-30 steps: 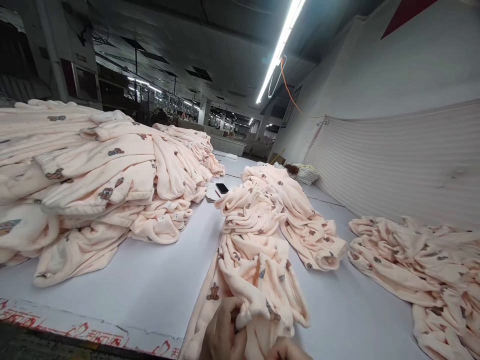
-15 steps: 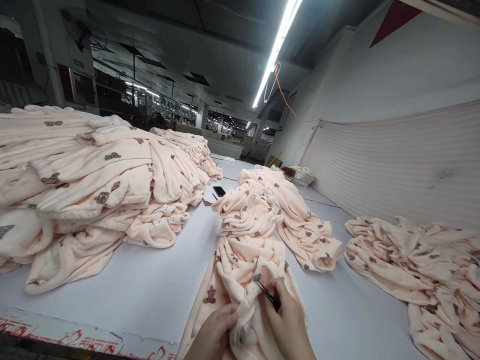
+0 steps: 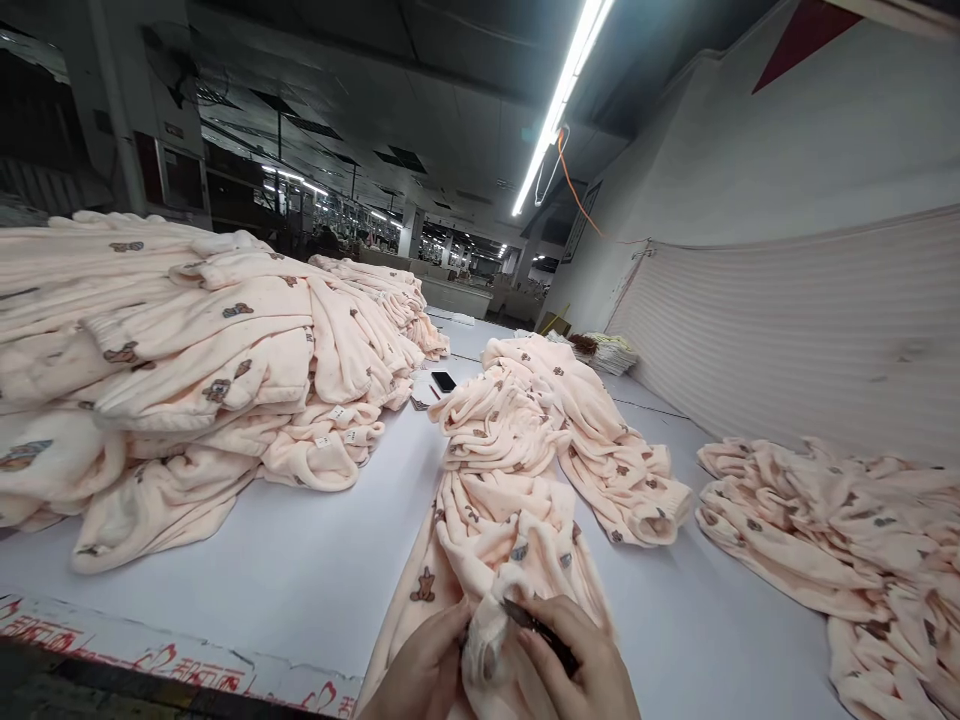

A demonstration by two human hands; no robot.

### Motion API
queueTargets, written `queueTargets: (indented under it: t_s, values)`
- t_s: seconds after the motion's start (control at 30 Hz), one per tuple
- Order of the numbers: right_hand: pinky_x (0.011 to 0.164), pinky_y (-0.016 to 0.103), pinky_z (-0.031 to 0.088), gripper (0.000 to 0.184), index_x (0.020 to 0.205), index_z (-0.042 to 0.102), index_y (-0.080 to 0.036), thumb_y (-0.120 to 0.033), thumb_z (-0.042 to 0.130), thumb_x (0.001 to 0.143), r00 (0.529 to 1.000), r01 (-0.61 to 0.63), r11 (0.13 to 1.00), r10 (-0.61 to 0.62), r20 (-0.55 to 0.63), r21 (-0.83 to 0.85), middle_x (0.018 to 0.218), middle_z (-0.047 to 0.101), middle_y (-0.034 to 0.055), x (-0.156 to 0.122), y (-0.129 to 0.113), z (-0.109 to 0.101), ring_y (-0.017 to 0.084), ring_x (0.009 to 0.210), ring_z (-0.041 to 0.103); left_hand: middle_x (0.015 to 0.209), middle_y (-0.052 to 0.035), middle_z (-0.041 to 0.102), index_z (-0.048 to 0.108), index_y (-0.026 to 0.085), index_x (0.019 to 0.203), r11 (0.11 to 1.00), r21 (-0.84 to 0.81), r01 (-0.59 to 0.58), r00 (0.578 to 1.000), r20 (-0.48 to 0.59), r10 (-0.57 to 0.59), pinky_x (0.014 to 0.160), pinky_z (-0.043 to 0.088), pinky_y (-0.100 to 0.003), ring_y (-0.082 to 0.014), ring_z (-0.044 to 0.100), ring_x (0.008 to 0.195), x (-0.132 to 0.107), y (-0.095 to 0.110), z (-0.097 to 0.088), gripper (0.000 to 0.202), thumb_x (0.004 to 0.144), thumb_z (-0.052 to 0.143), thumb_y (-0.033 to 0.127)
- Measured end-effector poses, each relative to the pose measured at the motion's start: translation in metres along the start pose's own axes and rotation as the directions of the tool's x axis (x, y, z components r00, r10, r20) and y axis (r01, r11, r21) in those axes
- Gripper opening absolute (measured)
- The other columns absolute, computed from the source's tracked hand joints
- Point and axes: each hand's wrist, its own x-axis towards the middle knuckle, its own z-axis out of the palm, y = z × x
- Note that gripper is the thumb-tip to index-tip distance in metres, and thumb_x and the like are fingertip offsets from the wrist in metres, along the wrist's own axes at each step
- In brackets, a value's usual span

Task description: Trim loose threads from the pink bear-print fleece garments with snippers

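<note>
A pale pink plush garment (image 3: 480,505) printed with small bears lies bunched on the table before me. My left hand (image 3: 424,660) pinches a gathered edge of it, thumb on top and the other fingers mostly hidden. In my right hand (image 3: 585,655) is a pair of dark thread snips (image 3: 529,618), wrapped by the fingers. Their tip points left and sits right at the raised fold of cloth near my left thumb. Whether the blades touch the fabric I cannot tell.
A large heap of similar garments (image 3: 202,370) covers the left of the white table (image 3: 292,570). Another pile (image 3: 817,520) lies at the right. Farther back are a phone (image 3: 443,381), a folded garment (image 3: 592,420) and a stack of cloth (image 3: 613,354).
My right hand has turned, and the snips have moved slightly left and down toward the held edge. My left hand still grips the garment. The view has shifted slightly.
</note>
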Motion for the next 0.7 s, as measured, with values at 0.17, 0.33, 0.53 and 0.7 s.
queueTargets:
  t_s: [0.17, 0.33, 0.53, 0.7]
  values:
    - [0.072, 0.021, 0.054, 0.02, 0.098, 0.068, -0.025, -0.035, 0.054, 0.09, 0.997, -0.009, 0.999, 0.006, -0.076, -0.035, 0.088, 0.071, 0.0031, -0.011, -0.001, -0.003, 0.017, 0.083, 0.069, 0.088, -0.0096, 0.072, 0.073, 0.015, 0.08, 0.999, -0.015, 0.051, 0.999, 0.012, -0.051, 0.099, 0.038, -0.041, -0.0276, 0.061, 0.102, -0.005, 0.001, 0.004, 0.047, 0.084, 0.051, 0.056]
    - [0.068, 0.025, 0.054, 0.023, 0.104, 0.066, -0.028, -0.038, 0.052, 0.089, 0.987, 0.057, 0.986, -0.08, -0.142, -0.157, 0.096, 0.07, 0.0047, -0.02, -0.004, 0.006, 0.02, 0.082, 0.069, 0.091, -0.0094, 0.072, 0.073, 0.016, 0.088, 0.998, 0.016, 0.064, 0.996, 0.054, -0.065, 0.096, 0.039, -0.04, -0.0268, 0.061, 0.101, -0.006, 0.005, 0.009, 0.055, 0.082, 0.048, 0.064]
    - [0.067, 0.022, 0.054, 0.022, 0.103, 0.066, -0.027, -0.038, 0.053, 0.089, 0.993, 0.048, 0.991, -0.061, -0.097, -0.125, 0.093, 0.071, 0.0042, -0.021, -0.005, 0.004, 0.018, 0.079, 0.069, 0.097, -0.0113, 0.071, 0.072, 0.014, 0.097, 0.992, 0.078, 0.098, 0.993, 0.06, -0.103, 0.094, 0.04, -0.036, -0.025, 0.061, 0.1, -0.009, 0.009, 0.01, 0.062, 0.088, 0.034, 0.064]
    - [0.074, 0.023, 0.054, 0.02, 0.103, 0.065, -0.027, -0.033, 0.052, 0.09, 0.994, -0.023, 0.993, 0.011, -0.108, -0.112, 0.095, 0.071, 0.0028, -0.019, -0.009, 0.001, 0.018, 0.087, 0.069, 0.1, -0.012, 0.07, 0.071, 0.013, 0.1, 0.989, 0.102, 0.103, 0.991, 0.072, -0.11, 0.094, 0.039, -0.035, -0.0241, 0.06, 0.099, -0.01, 0.012, 0.013, 0.065, 0.091, 0.026, 0.06]
